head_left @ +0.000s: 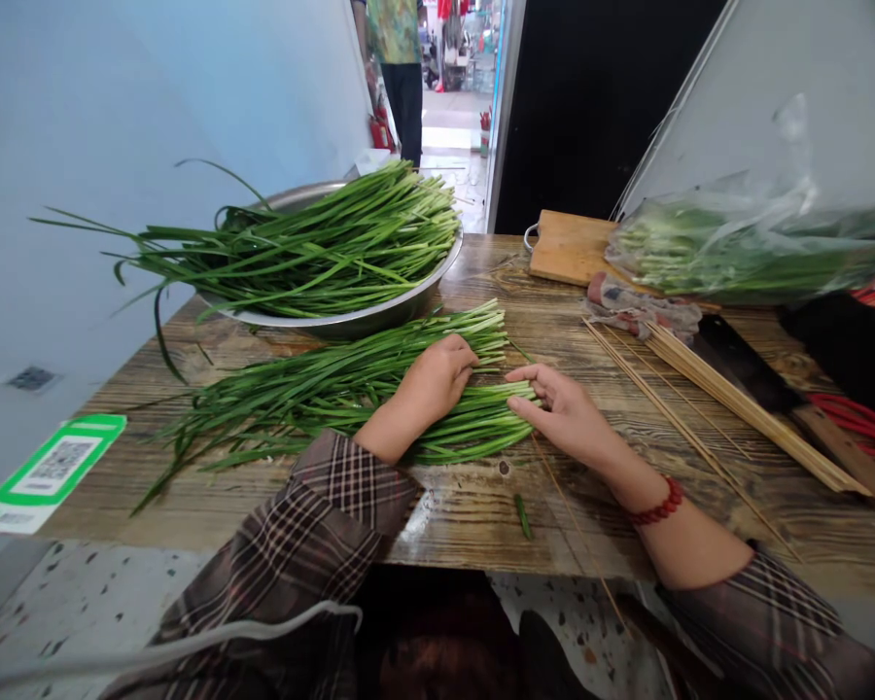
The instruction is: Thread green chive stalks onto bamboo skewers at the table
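Long green chives (313, 379) lie on the wooden table in two loose groups, pale stem ends to the right. My left hand (441, 377) rests on them near the stems, its fingers bent together; what is between the fingertips is hidden. At the stem ends of the nearer group, my right hand (561, 408) has its thumb and fingers apart, touching the tips. A thin wooden skewer (576, 525) runs from below the right hand over the table's front edge. Behind, a metal bowl (379, 316) is heaped with more chives (335, 243).
To the right are a bundle of skewers (758, 408), a knife (754, 365), red-handled scissors (857, 423), a cutting board (569, 245) and a plastic bag of greens (744, 238). A QR card (54, 472) lies at left. A person (401, 87) stands in the doorway.
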Tool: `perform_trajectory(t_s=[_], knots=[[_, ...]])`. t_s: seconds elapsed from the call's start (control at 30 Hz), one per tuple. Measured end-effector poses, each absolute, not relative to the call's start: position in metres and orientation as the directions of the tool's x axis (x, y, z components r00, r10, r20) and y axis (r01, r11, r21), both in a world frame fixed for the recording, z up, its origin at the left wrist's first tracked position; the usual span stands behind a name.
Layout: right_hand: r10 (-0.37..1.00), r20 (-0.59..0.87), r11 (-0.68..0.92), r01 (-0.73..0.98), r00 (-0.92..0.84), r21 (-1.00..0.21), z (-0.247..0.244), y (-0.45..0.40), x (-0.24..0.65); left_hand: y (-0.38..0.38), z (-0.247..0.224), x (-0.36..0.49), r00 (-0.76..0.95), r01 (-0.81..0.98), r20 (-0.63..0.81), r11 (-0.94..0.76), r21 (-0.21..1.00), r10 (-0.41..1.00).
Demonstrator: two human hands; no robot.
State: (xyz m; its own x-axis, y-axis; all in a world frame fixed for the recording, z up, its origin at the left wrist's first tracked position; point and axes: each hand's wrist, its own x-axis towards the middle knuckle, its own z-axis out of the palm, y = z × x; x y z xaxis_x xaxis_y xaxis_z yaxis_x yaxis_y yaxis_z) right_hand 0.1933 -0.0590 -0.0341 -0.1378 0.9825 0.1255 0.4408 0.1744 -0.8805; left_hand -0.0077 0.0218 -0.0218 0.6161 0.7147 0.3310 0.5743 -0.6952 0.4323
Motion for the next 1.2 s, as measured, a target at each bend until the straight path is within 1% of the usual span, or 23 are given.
perform_trajectory(t_s=[0.13, 0.23, 0.37, 0.57, 0.87, 0.93, 1.0, 1.07, 1.2], knots=[[0.980, 0.132, 0.186, 0.460, -0.147, -0.868, -0.032, -0.060, 0.193, 0.019, -0.019, -0.007, 0.658, 0.659, 0.268, -0.710, 0.248, 0.704], [0.980, 0.127, 0.184, 0.461, -0.151, -0.868, -0.030, -0.061, 0.192, 0.015, -0.015, -0.004, 0.654, 0.707, 0.221, -0.689, 0.163, 0.723], [0.984, 0.110, 0.163, 0.456, -0.141, -0.875, -0.030, -0.060, 0.191, 0.012, -0.013, -0.001, 0.640, 0.738, 0.204, -0.666, 0.104, 0.741], [0.988, 0.086, 0.135, 0.433, -0.130, -0.891, -0.032, -0.058, 0.192, 0.012, -0.012, -0.003, 0.676, 0.708, 0.257, -0.706, 0.037, 0.691], [0.988, 0.077, 0.128, 0.419, -0.135, -0.899, -0.032, -0.059, 0.191, 0.010, -0.011, 0.000, 0.687, 0.722, 0.195, -0.687, -0.075, 0.700], [0.988, 0.075, 0.125, 0.412, -0.135, -0.903, -0.032, -0.059, 0.191, 0.011, -0.012, -0.001, 0.693, 0.714, 0.213, -0.697, -0.067, 0.689], [0.989, 0.077, 0.122, 0.397, -0.129, -0.910, -0.032, -0.059, 0.191, 0.012, -0.012, -0.003, 0.692, 0.701, 0.257, -0.713, -0.018, 0.674], [0.989, 0.086, 0.126, 0.369, -0.123, -0.921, -0.032, -0.059, 0.190, 0.014, -0.012, -0.005, 0.678, 0.676, 0.328, -0.733, 0.074, 0.658], [0.987, 0.120, 0.146, 0.296, -0.106, -0.944, -0.029, -0.060, 0.188, 0.013, -0.011, -0.005, 0.614, 0.576, 0.452, -0.758, 0.305, 0.648]])
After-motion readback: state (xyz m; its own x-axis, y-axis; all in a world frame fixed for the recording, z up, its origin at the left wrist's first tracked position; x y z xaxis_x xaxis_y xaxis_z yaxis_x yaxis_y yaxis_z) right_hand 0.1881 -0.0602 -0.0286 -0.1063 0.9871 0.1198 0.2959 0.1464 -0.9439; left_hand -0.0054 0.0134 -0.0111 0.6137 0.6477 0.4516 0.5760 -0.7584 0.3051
